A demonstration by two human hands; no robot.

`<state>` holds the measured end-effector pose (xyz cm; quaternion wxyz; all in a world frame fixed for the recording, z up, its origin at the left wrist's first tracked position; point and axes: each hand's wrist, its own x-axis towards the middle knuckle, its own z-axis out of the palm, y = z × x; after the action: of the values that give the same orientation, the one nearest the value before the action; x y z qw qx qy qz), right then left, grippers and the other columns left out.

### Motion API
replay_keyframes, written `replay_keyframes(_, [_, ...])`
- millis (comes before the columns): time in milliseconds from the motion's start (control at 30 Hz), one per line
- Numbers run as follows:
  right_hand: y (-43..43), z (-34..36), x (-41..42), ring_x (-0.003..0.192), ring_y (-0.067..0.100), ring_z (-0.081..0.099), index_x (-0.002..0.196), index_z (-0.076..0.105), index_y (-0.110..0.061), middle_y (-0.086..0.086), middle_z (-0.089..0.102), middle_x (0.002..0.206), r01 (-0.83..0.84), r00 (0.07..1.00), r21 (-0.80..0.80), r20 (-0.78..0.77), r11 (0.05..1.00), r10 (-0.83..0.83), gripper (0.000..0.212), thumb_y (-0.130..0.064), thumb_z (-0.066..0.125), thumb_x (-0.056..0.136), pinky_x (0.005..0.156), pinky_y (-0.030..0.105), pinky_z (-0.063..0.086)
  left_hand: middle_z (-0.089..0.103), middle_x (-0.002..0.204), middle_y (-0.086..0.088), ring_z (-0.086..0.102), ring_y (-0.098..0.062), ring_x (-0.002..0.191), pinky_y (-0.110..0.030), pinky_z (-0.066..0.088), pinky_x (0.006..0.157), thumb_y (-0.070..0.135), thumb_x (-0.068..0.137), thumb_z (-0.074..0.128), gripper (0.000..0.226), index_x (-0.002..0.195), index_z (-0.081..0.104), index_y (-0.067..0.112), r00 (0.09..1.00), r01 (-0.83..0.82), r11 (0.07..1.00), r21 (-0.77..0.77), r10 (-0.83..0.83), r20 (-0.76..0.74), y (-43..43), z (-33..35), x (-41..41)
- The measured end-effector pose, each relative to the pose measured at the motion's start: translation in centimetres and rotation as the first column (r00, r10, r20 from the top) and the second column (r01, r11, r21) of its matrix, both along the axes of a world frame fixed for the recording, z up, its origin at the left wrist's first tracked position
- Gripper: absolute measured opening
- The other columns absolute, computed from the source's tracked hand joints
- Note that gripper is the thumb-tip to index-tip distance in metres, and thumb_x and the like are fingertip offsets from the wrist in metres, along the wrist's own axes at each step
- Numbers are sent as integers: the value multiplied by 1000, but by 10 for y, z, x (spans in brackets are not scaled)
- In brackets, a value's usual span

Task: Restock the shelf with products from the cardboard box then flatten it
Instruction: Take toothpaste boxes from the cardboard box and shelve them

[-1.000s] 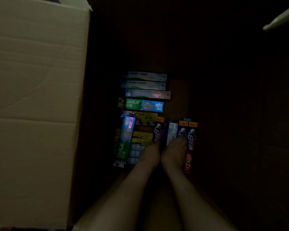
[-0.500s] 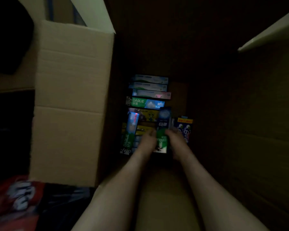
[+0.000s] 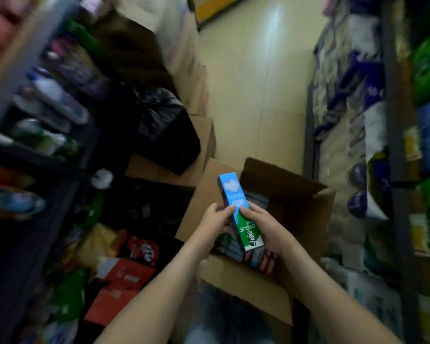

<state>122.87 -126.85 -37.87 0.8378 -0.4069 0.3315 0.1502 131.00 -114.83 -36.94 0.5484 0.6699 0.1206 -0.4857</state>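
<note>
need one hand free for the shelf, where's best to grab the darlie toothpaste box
Probably around the middle of the Darlie toothpaste box, where blue meets green, coming from its right side as the right hand does. It is long and slim, blue end tilted up, so a wrap across the narrow sides near centre should stop it tipping.
</note>
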Motion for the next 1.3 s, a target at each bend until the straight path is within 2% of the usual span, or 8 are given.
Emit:
replay_keyframes(133, [23, 75, 27, 86, 15, 67, 125, 59, -18, 4, 70, 107, -312, 946, -172, 35, 935, 322, 35, -11, 57, 91, 80, 28, 52, 33, 145, -10, 42, -17, 125, -34, 37, 106, 22, 77, 77, 98, 148, 10, 10, 856, 88, 980, 179, -166, 489, 60, 75, 16])
replay_keyframes(267, [57, 143, 71, 107, 13, 61, 130, 53, -24, -4, 63, 120, -664, 649, -557, -99, 498, 755, 43, -20, 64, 89, 97, 30, 46, -8, 159, -4, -10, -20, 146, -50, -9, 116, 60, 77, 63, 105, 151, -4, 28, -21, 136, 504, 853, -859, 511, 132, 142, 40])
replay_keyframes(333, [93, 176, 96, 110, 16, 60, 130, 54, -23, -1, 62, 123, -696, 538, -618, -110, 367, 835, 44, -26, 66, 88, 96, 33, 46, 19, 157, 0, 8, -19, 146, -53, -6, 116, 62, 78, 59, 94, 151, 14, 24, -183, 163, 372, 914, -899, 398, 172, 170, 47])
replay_keyframes(500, [202, 243, 143, 92, 18, 64, 125, 55, -19, 8, 64, 112, -774, 445, -499, 7, 389, 895, 35, -23, 61, 91, 84, 33, 52, 58, 109, -1, 57, -23, 100, -33, 41, 84, 60, 75, 65, 65, 120, 51, 15, -50, 48, 553, 832, -830, 555, 297, 214, 50])
replay_keyframes(667, [302, 291, 177, 93, 27, 61, 127, 50, -7, 15, 59, 111, -820, 414, -228, 397, 525, 819, 69, -40, 77, 73, 73, 33, 54, 53, 102, 9, 56, -10, 83, -23, 43, 64, 54, 83, 61, 60, 130, 33, 30, 549, 26, 799, 601, -513, 659, 426, 263, 39])
replay_keyframes(800, [403, 313, 189, 70, 15, 62, 122, 54, -12, 7, 60, 86, -749, 351, -414, 415, 517, 840, 54, -24, 78, 75, 56, 25, 47, 62, 96, 10, 61, -7, 80, -18, 47, 68, 59, 80, 61, 50, 121, 51, 31, 713, -72, 921, 382, -221, 666, 507, 288, 29])
replay_keyframes(1100, [567, 346, 188, 47, 11, 47, 86, 59, -11, -5, 55, 54, -537, 324, -610, 489, 583, 810, 20, -29, 57, 93, 45, 24, 36, 71, 87, -20, 68, -30, 67, -36, 55, 65, 43, 85, 57, 34, 97, 64, 12, 644, -532, 826, -187, 538, 544, 610, 320, -9])
replay_keyframes(1300, [613, 358, 187, 53, 11, 52, 88, 60, -11, 1, 59, 68, -599, 245, -618, 463, 509, 852, 20, -30, 57, 94, 51, 24, 42, 73, 82, -5, 69, -20, 68, -37, 55, 72, 31, 90, 60, 22, 103, 62, 13, 472, -714, 689, -125, 606, 641, 644, 326, -36])
